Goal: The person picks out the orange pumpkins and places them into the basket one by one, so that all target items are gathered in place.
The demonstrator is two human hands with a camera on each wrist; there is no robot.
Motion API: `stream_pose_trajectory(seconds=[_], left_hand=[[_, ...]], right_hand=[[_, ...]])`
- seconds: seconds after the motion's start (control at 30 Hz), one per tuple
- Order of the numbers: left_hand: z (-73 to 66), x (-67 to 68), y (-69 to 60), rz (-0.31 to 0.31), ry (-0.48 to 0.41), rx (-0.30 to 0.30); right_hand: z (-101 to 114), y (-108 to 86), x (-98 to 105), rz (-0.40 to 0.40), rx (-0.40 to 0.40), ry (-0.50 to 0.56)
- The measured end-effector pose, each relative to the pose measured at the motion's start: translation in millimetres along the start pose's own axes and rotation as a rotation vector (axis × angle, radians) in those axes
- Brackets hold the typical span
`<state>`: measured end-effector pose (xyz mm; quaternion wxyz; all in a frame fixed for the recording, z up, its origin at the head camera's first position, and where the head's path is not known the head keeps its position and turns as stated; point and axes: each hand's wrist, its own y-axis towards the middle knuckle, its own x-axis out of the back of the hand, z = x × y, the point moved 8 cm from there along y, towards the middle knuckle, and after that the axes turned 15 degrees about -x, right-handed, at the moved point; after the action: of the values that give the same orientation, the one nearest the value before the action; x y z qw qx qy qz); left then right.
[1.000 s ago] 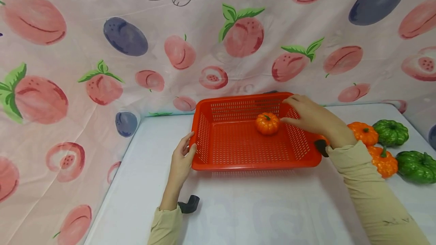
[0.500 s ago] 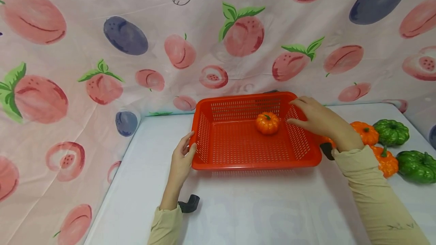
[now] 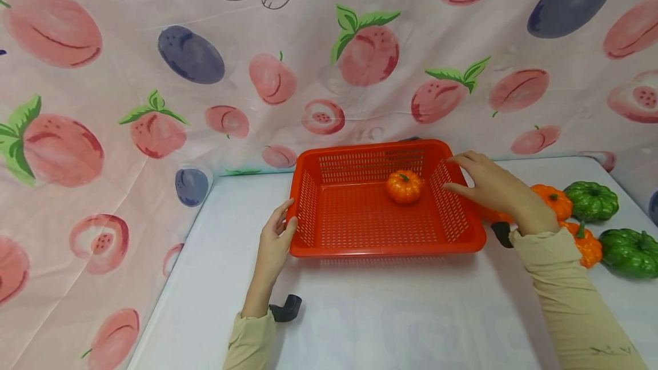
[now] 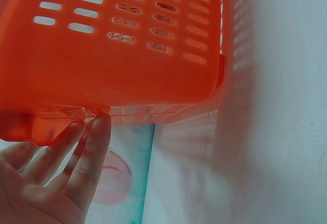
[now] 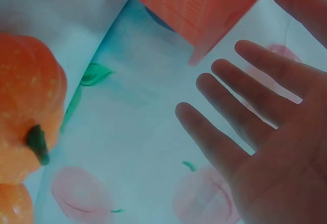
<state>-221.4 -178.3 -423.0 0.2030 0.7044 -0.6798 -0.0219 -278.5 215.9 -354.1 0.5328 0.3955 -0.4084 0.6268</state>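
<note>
A red plastic basket (image 3: 382, 253) with slotted walls is at the centre of the head view. Inside it, toward the right back, sits one small orange pumpkin (image 3: 404, 188). My left hand (image 3: 272, 247) holds the basket's left rim; in the left wrist view its fingers (image 4: 84, 163) reach against the outer wall. At the opposite end, my right hand (image 3: 490, 184) hovers by the right rim, holding nothing. Spread, fairly straight fingers (image 5: 225, 114) show in the right wrist view, apart from the basket's corner.
To the right lie more orange pumpkins (image 3: 552, 201) and green pumpkins (image 3: 591, 201) on the white-covered table (image 3: 370, 313). Part of one orange pumpkin is hidden behind the right forearm. A fruit-print cloth (image 3: 319, 33) hangs behind. A black curved piece (image 3: 288, 308) is by the left wrist.
My right hand has drawn away from the pumpkin in the basket, moving rightward to the right rim. The left hand, basket and pumpkin have stayed in place.
</note>
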Motion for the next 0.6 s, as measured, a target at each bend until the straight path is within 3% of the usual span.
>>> stream_pose_trajectory(seconds=[0.6], left_hand=[[3.7,0.6,1.1,0.003,-0.014,0.004]], right_hand=[[-24,-3.0,-6,0.014,-0.037,0.046]])
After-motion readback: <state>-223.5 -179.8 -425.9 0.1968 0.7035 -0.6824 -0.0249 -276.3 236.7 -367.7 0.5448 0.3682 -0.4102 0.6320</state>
